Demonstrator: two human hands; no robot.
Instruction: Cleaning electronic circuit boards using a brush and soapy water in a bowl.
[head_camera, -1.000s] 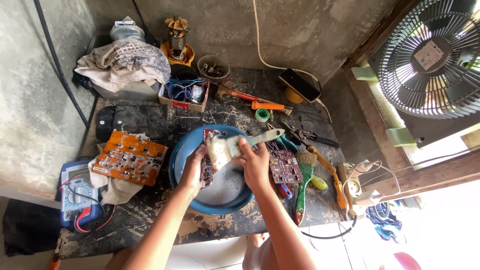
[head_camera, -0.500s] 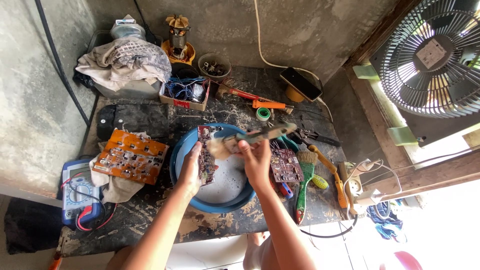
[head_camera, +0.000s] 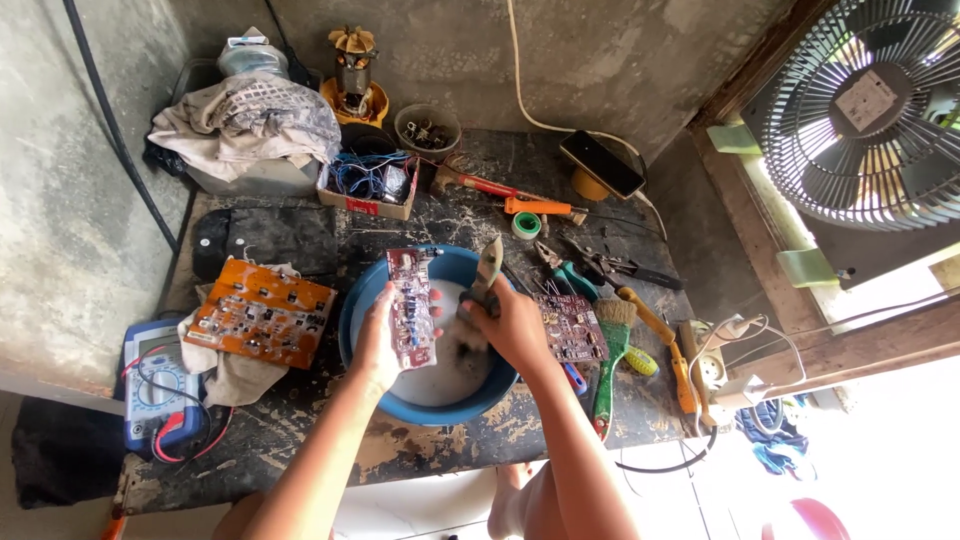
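Currently we hold the reddish circuit board upright over the blue basin of cloudy liquid, left hand fingers wrapped round its left edge. Our right hand has fingers curled tight on a paintbrush, bristles dipped low in the basin. We judge the wash step underway; next calls for brushing the board face, steady grip, keeping drips inside the basin.

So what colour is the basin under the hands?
Blue basin, with whitish liquid inside; head view.
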